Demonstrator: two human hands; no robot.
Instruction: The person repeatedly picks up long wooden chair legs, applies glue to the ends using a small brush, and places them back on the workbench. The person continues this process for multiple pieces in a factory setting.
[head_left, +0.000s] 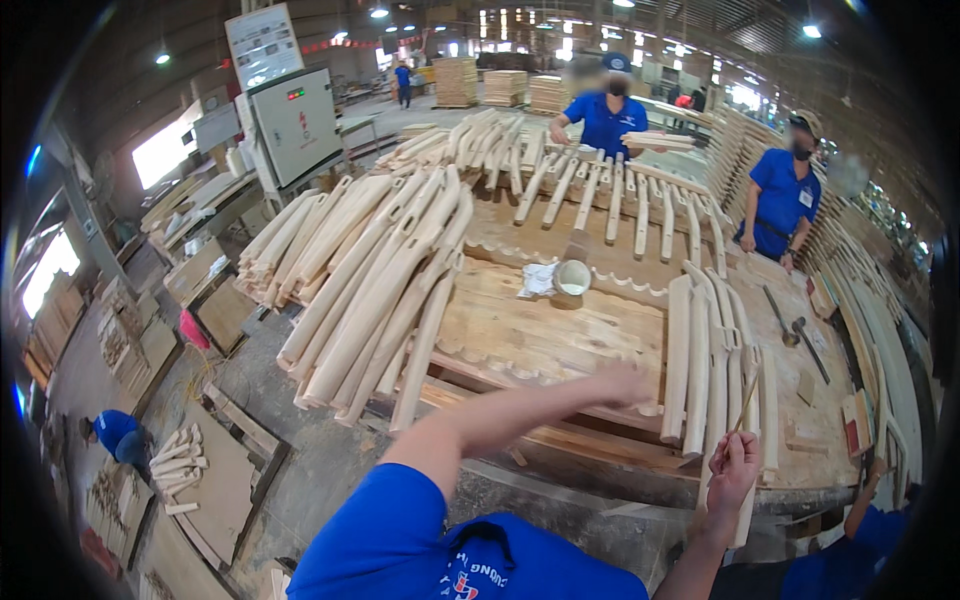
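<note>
My left hand (622, 384) is stretched out over the front edge of a scalloped wooden panel (545, 330) on the workbench; it is blurred, so its fingers cannot be read. My right hand (733, 470) is closed on a thin wooden stick (746, 400) that points up, just in front of a row of curved wooden legs (700, 360). A pale wooden piece (745, 522) shows below that hand. A white cup (572, 277) and a crumpled cloth (538, 280) sit on the panel farther back.
A big stack of curved wooden legs (370, 280) fills the bench's left. Two hammers (797, 333) lie at right. Two people in blue (605, 118) (780, 195) work at the far side, another person's arm (872, 520) is lower right, and one crouches on the floor (115, 435). A grey cabinet (295, 120) stands behind.
</note>
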